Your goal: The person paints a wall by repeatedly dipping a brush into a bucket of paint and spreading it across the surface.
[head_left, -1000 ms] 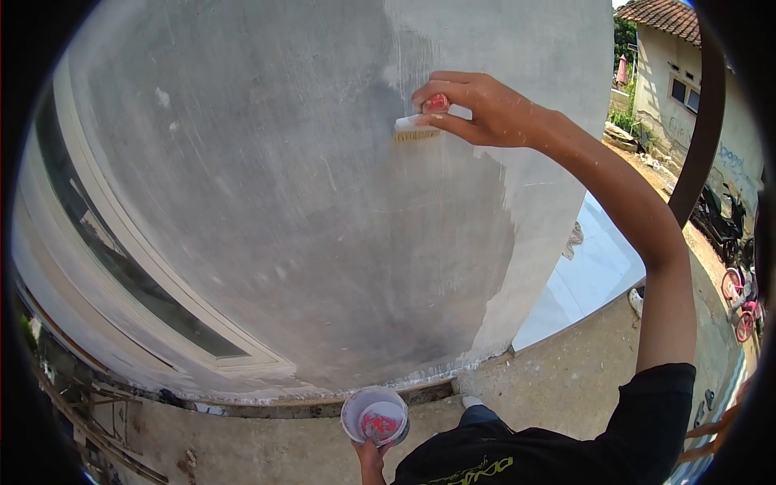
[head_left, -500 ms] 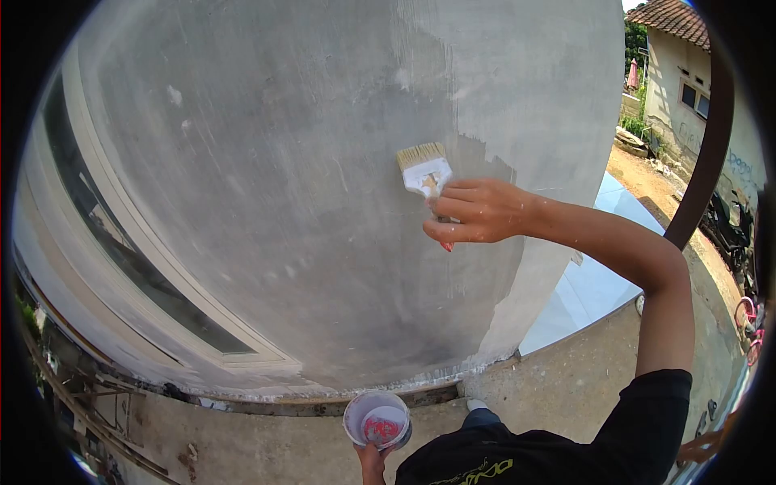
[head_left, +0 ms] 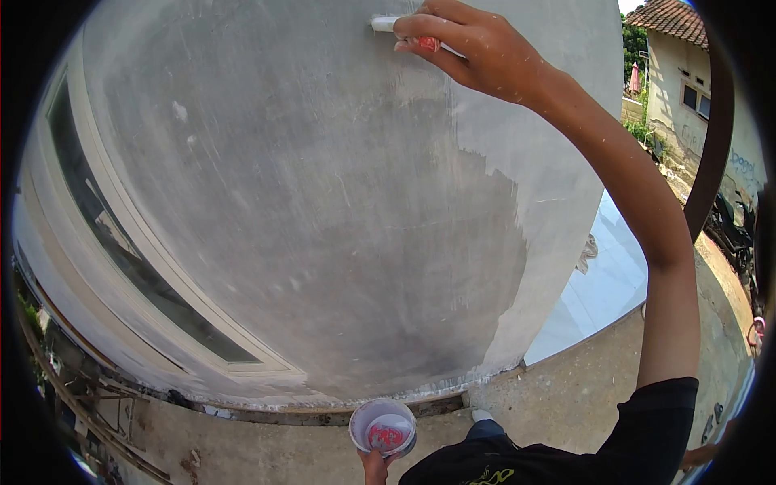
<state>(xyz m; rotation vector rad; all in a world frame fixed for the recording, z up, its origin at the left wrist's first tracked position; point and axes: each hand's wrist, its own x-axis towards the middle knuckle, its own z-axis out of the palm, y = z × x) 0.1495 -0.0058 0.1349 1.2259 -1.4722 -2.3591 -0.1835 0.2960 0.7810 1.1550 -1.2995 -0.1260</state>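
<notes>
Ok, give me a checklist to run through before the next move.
1. Right grip secure on the brush: ok, fingers closed around it, red handle end showing.
2. Left grip on the bucket: ok, holding its near side.
3. Bucket mouth uncovered: ok.
4. Bristles loaded: cannot tell, they are not clearly visible.
5. Wall evenly toned: not ok, a ragged edge divides darker and paler areas.
6. Brush away from the window: ok, well apart.
</notes>
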